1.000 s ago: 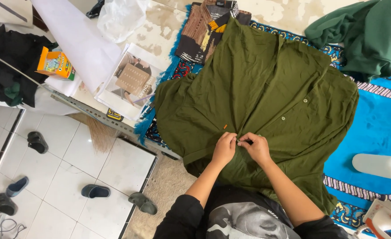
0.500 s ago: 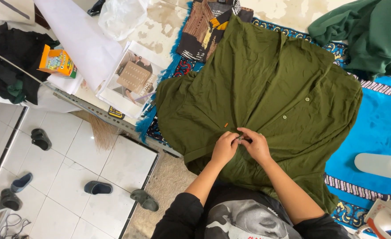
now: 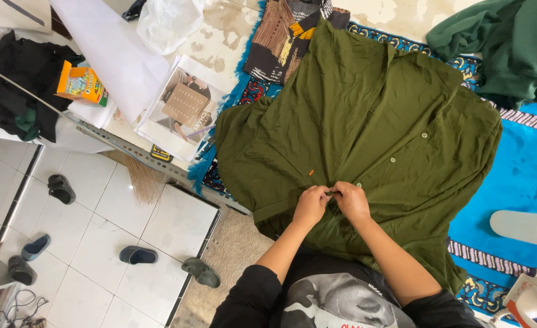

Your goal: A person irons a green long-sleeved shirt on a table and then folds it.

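An olive green shirt (image 3: 365,127) lies spread out on a blue patterned mat (image 3: 523,176), its button placket running diagonally toward me. My left hand (image 3: 311,205) and my right hand (image 3: 352,200) meet at the lower end of the placket, fingers pinched on the fabric edge close to a small pale button (image 3: 359,184). More buttons (image 3: 393,160) show further up the placket. A tiny orange mark (image 3: 310,172) sits on the cloth just above my left hand.
A dark green garment (image 3: 511,42) is heaped at the top right. A brown patterned cloth (image 3: 280,42), papers (image 3: 183,106), an orange box (image 3: 81,84) and black clothes (image 3: 19,85) lie left. Sandals (image 3: 138,255) sit on white tiles. A white slipper (image 3: 526,226) rests right.
My hands stay pinched together on the shirt's placket, shifted only slightly. The shirt has not visibly moved.
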